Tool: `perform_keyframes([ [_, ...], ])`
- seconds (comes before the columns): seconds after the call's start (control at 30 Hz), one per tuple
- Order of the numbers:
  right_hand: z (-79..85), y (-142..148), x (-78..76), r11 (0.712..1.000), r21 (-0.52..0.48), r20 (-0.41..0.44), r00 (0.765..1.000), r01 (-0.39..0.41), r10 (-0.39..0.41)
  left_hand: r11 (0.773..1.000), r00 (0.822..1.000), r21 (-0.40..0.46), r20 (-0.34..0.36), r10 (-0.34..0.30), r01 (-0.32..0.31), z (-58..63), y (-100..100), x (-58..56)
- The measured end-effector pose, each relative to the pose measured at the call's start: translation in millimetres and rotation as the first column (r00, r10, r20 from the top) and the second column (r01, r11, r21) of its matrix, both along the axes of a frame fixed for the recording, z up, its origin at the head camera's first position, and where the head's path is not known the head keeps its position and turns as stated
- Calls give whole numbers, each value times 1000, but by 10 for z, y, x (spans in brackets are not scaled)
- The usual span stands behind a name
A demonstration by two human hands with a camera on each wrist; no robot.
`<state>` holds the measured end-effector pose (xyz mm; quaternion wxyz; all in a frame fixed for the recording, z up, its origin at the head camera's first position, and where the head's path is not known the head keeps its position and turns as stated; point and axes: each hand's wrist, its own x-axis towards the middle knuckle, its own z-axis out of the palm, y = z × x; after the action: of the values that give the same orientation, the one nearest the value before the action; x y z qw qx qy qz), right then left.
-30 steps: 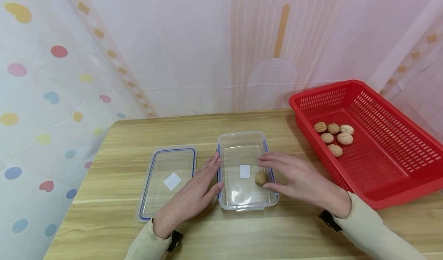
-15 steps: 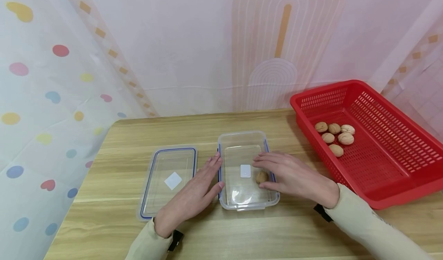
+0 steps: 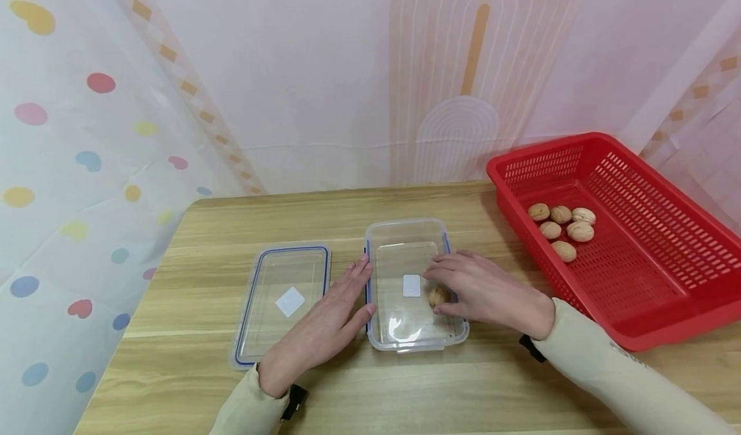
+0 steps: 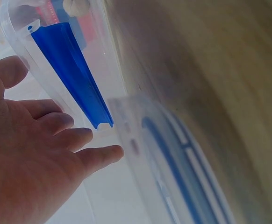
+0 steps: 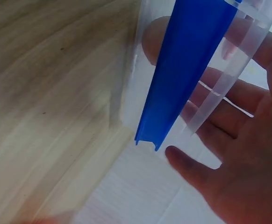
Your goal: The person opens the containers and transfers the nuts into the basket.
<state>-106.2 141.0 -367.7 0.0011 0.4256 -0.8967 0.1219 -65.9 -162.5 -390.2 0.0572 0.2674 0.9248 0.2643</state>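
Note:
A clear plastic food box [image 3: 405,332] with blue side latches stands uncovered on the wooden table. One walnut [image 3: 438,296] lies inside it by the right wall. My left hand [image 3: 324,322] rests along the box's left side, fingers extended; the left wrist view shows them beside the blue latch [image 4: 73,74]. Over the right rim reaches my right hand [image 3: 486,290], its thumb right at the walnut and the other fingers spread above it. In the right wrist view this hand [image 5: 243,121] straddles the box wall behind the other blue latch [image 5: 185,70].
Left of the box lies its clear lid [image 3: 266,313] with a blue seal and a white label, partly under my left hand. A red perforated basket [image 3: 648,280] stands at the right with several walnuts [image 3: 580,231] in it. A patterned cloth [image 3: 324,81] hangs behind the table.
My right hand has moved left and farther over the box's rim, closing in round the walnut. My left hand, the box and the walnut stay in place.

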Motion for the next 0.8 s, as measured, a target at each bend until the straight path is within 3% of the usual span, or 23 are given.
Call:
perform_keyframes([
  [0.17, 46, -73, -17, 996, 69, 52, 997, 53, -57, 1000, 1000, -2, 4, 0, 0, 11, 3, -4],
  [0.4, 87, -184, -23, 978, 145, 149, 974, 148, -169, 1000, 1000, -3, 6, 1, -1, 25, 3, -3],
  [0.8, 89, -263, -40, 973, 177, 138, 975, 146, -172, 1000, 1000, -4, 15, 4, -4, 26, 0, -1],
])
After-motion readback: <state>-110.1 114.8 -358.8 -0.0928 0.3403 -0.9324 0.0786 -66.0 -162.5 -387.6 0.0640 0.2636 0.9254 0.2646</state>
